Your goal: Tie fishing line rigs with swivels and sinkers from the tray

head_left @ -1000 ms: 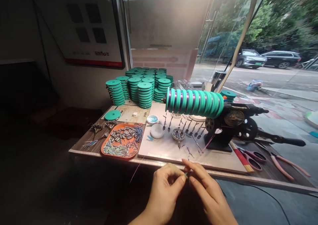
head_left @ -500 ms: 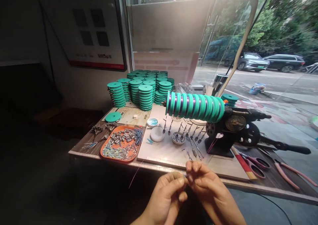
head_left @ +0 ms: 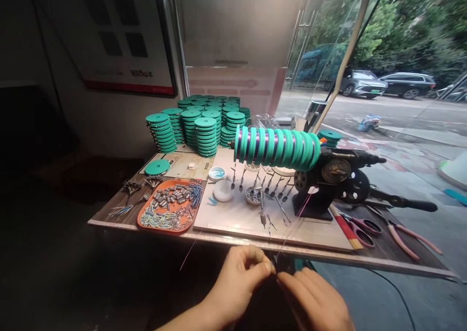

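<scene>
My left hand (head_left: pixel 244 275) is pinched closed at the table's front edge, with a tiny dark piece at the fingertips, too small to name. Just right of it, my right hand (head_left: pixel 315 297) has its fingers drawn together, slightly blurred; whatever they hold is hidden. A thin pink-purple line (head_left: pixel 305 205) comes down from the winder towards the hands. Above them, a row of green foam spools (head_left: pixel 277 148) wound with purple line sits on the shaft of a black hand-crank winder (head_left: pixel 335 170). Small rigs with sinkers (head_left: pixel 263 219) hang or lie on the pale board (head_left: pixel 226 229) beneath.
An orange tray (head_left: pixel 140 224) holds sinkers and small coloured tubes. Stacked green spools (head_left: pixel 206 138) stand at the back left. A small bowl of beads (head_left: pixel 254 197) is mid-board. Scissors (head_left: pixel 365 231) and pink-handled pliers (head_left: pixel 403 241) lie on the right. The crank handle (head_left: pixel 412 204) juts rightward.
My hands have come slightly apart, the right one moving down and right and turning palm-down. A sinker rig now lies differently on the board. The view has shifted a little.
</scene>
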Motion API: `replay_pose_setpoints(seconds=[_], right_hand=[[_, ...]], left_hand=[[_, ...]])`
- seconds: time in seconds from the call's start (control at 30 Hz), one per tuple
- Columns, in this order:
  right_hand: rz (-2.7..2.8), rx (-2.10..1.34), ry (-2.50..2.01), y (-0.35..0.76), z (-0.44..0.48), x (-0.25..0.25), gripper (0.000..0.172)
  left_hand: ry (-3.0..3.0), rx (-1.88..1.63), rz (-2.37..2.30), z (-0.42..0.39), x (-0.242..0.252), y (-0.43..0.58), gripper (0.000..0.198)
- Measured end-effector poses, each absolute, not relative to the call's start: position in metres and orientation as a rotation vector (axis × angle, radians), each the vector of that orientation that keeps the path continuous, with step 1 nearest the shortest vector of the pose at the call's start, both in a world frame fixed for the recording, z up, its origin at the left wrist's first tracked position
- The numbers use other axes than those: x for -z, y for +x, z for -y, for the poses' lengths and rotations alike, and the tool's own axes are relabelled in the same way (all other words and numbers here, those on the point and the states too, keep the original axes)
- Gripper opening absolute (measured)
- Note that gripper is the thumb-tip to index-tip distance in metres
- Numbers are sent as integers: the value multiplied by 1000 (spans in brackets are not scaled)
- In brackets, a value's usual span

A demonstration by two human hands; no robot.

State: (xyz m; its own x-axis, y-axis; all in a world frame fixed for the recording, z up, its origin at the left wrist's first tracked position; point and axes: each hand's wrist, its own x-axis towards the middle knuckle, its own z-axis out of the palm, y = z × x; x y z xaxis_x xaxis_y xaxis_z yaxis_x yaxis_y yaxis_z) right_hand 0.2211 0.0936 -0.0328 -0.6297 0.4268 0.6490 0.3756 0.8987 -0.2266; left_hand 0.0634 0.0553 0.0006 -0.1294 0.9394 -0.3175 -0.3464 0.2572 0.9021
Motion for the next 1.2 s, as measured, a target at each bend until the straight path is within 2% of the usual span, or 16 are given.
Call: replay_pose_setpoints(seconds=[0.1, 0.17, 0.3, 0.43, 0.57, 0.7, 0.77, 0.9, 1.07, 1.2], right_hand=[[2448, 227, -330, 210, -101, 0, 27], [2551, 154, -201, 197, -116, -22, 29], [2768, -107, -133, 173, -148, -45, 36], [2793, -65, -124, 166, -159, -41, 34], [2716, -238, -289, 170, -156, -32, 31], [2702, -414, -509, 169, -155, -37, 28], [2703, -539, -600, 165, -156, -45, 24], [2733, -817, -723, 153, -161, -62, 19], [2716, -931, -776, 147, -163, -70, 21], [2492, -762, -750, 173, -144, -58, 15]], left_hand=[[1197, -1268, -1451, -53, -7, 61, 16], [1284, -1283, -1463, -53, -10, 58, 19], [1026, -1306, -1316, -57, -11, 46, 20], [898, -1283, -1229, -64, -10, 37, 23], [994, -1335, -1395, -64, -10, 41, 21], [1480, -1388, -1716, -57, -5, 50, 16], [1871, -1390, -1822, -54, -1, 52, 19], [2354, -1277, -1801, -53, 4, 48, 24], [2275, -1291, -1635, -54, -1, 41, 25], [1643, -1365, -1528, -55, -1, 46, 16]])
